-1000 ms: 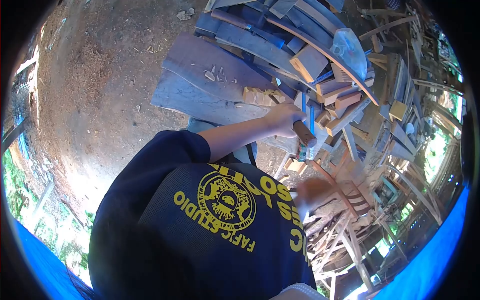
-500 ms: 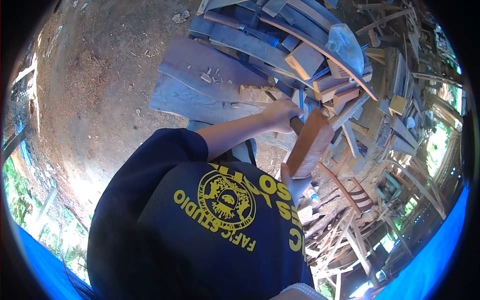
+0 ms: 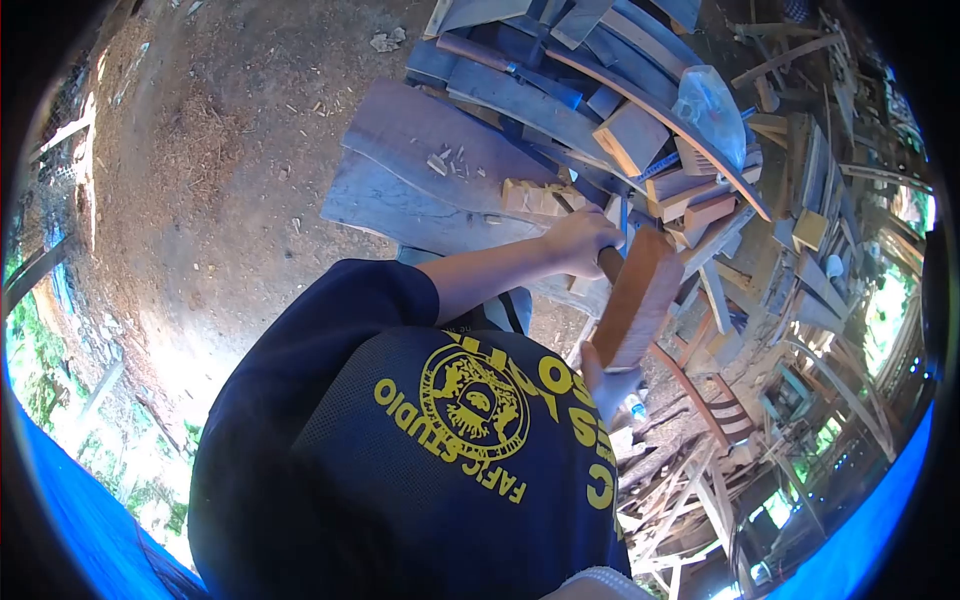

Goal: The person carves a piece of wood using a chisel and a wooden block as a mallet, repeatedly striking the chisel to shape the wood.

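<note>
My left hand (image 3: 582, 242) is closed round the handle of a chisel (image 3: 609, 264). The chisel's blade points up and left, its tip at a pale, notched wooden piece (image 3: 537, 198) on a broad grey board (image 3: 420, 205). Beside the butt of the chisel handle is a reddish-brown wooden mallet (image 3: 637, 302), seen as a thick block. Whether it touches the handle is unclear. Below the mallet my right hand (image 3: 605, 385) is partly visible, its fingers wrapped at the lower end; the block hides the rest of the grip.
Small chips (image 3: 440, 163) lie on the board. Beyond are stacked planks (image 3: 520, 95), a thick block (image 3: 630, 138), a clear plastic bag (image 3: 712, 112) and a long curved strip (image 3: 665, 120). A reddish slatted wooden frame (image 3: 715, 408) and scrap timber (image 3: 690, 500) are at right.
The whole view has shifted, so the scene sits slightly further right and lower. Both hands, the chisel and the mallet keep nearly the same positions relative to each other.
</note>
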Available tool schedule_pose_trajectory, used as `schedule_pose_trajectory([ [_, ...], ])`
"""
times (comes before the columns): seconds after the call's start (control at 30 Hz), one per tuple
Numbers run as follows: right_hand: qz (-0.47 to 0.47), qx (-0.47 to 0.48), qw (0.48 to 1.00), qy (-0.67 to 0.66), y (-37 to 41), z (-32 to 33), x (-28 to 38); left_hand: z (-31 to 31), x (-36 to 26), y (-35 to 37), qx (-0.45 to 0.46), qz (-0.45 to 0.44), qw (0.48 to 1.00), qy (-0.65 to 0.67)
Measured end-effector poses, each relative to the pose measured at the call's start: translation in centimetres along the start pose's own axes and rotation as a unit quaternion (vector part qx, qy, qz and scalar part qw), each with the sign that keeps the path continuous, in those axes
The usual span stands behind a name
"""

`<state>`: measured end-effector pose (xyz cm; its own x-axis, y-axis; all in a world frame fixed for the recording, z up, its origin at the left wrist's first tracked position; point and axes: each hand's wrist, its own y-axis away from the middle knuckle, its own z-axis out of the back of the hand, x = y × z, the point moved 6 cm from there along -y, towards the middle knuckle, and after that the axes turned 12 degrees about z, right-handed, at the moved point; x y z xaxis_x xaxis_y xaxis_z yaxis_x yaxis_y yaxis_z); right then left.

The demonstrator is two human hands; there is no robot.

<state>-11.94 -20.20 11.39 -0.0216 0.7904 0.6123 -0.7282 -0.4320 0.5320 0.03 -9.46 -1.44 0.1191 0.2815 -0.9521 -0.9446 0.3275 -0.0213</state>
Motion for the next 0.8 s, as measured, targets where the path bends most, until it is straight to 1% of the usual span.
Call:
schedule_pose_trajectory([
  [0.03,-0.158,-0.207,0.959,-0.111,1.0,-0.2,0.2,0.2,0.1,0.1,-0.016,-0.01,1.0,0.017],
  [0.07,-0.307,-0.398,0.838,-0.213,3.9,-0.4,-0.4,0.3,0.0,0.2,-0.012,-0.011,1.0,0.016],
  [0.1,-0.308,-0.401,0.836,-0.214,6.2,1.1,-1.4,0.5,0.0,0.0,-0.003,-0.016,1.0,0.006],
  [0.13,-0.346,-0.324,0.823,-0.313,7.4,0.7,-2.3,0.6,-0.1,-0.2,0.003,-0.022,1.0,-0.002],
  [0.17,-0.38,-0.239,0.796,-0.406,8.5,0.9,-3.4,0.5,-0.2,-0.2,0.004,-0.021,1.0,-0.001],
  [0.2,-0.408,-0.152,0.754,-0.493,9.9,1.9,-4.8,0.6,-0.3,0.0,-0.009,-0.021,1.0,0.003],
  [0.23,-0.426,-0.062,0.699,-0.571,11.4,3.9,-6.6,0.7,-0.4,0.1,-0.023,-0.022,0.999,0.006],
  [0.27,-0.436,0.03,0.632,-0.64,12.6,7.1,-8.7,0.8,-0.4,0.1,-0.022,-0.023,0.999,0.005],
  [0.3,-0.436,0.028,0.63,-0.641,7.4,0.5,-6.2,0.8,-0.6,0.3,-0.018,-0.027,0.999,-0.004],
  [0.33,-0.424,-0.144,0.764,-0.464,4.1,-2.7,-6.5,0.8,-0.8,0.3,-0.016,-0.031,0.999,-0.012],
  [0.37,-0.376,-0.305,0.839,-0.248,2.6,-4.3,-6.2,0.6,-0.3,0.2,-0.018,-0.034,0.999,-0.013],
  [0.4,-0.303,-0.441,0.845,-0.015,3.9,-5.8,-4.9,-0.3,0.2,0.7,-0.008,-0.068,0.997,-0.035],
  [0.43,-0.3,-0.442,0.845,-0.015,3.7,-4.6,-4.2,-0.8,0.5,0.7,-0.003,-0.102,0.993,-0.06],
  [0.47,-0.262,-0.413,0.864,-0.117,3.0,-3.4,-2.7,-0.7,0.8,0.7,-0.002,-0.102,0.993,-0.063],
  [0.5,-0.229,-0.38,0.869,-0.217,2.9,-3.1,-1.6,-1.0,0.6,1.2,-0.013,-0.119,0.991,-0.058],
  [0.53,-0.237,-0.385,0.865,-0.218,3.4,-2.9,-1.4,-1.3,0.3,1.6,-0.024,-0.138,0.989,-0.052],
  [0.57,-0.265,-0.409,0.835,-0.254,3.9,-2.7,-1.7,-1.7,0.3,1.9,-0.02,-0.142,0.988,-0.049],
  [0.6,-0.29,-0.431,0.804,-0.289,4.3,-2.6,-2.2,-2.1,0.2,2.7,-0.018,-0.164,0.985,-0.056],
  [0.63,-0.239,-0.451,0.787,-0.347,4.2,-2.4,-2.3,-2.4,0.0,3.6,-0.016,-0.185,0.98,-0.066],
  [0.67,-0.241,-0.452,0.786,-0.348,4.2,-2.3,-2.0,-2.9,0.2,4.2,-0.014,-0.185,0.98,-0.065],
  [0.73,-0.28,-0.509,0.695,-0.424,4.7,-2.6,-1.3,-4.2,0.3,5.6,0.026,-0.219,0.97,-0.101],
  [0.77,-0.282,-0.534,0.684,-0.409,4.9,-3.0,-1.5,-4.8,0.6,6.2,0.039,-0.235,0.964,-0.121],
  [0.8,-0.287,-0.537,0.68,-0.409,5.2,-3.9,-2.5,-4.8,0.6,6.6,0.044,-0.236,0.963,-0.118],
])
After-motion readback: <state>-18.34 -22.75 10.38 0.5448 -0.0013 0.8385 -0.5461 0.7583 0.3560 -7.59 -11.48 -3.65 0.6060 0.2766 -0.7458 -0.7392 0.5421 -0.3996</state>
